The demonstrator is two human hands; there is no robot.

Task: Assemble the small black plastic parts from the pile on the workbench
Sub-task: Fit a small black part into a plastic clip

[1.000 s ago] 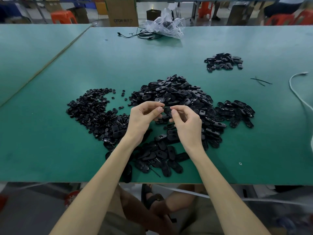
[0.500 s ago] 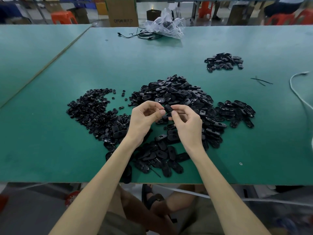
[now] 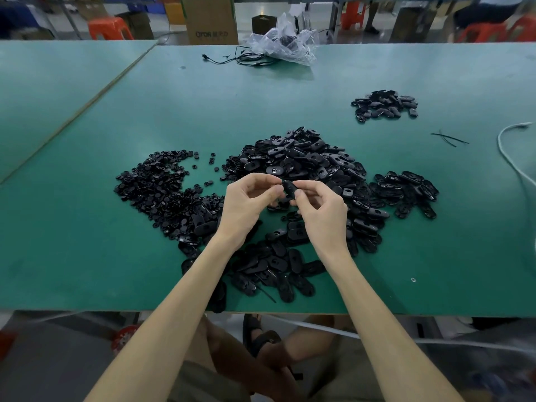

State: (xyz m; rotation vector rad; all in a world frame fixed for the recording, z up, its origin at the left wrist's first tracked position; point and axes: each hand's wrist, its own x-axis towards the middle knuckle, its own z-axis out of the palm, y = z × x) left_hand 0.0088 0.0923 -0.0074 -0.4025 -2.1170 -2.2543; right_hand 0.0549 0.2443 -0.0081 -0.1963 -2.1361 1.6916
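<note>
left hand (image 3: 246, 203) fingers pinch black part (image 3: 288, 189) | right hand (image 3: 320, 211) fingers pinch same part | part held above pile (image 3: 301, 163) on green worktop (image 3: 87, 242)

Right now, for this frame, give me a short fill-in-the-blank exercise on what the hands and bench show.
The left hand and right hand together pinch one ___ oval part.
The workbench top is ___.
The clear plastic bag lies at the bench's ___ edge.
The white cable lies on the ___ side.
Missing: black; green; far; right.
</note>
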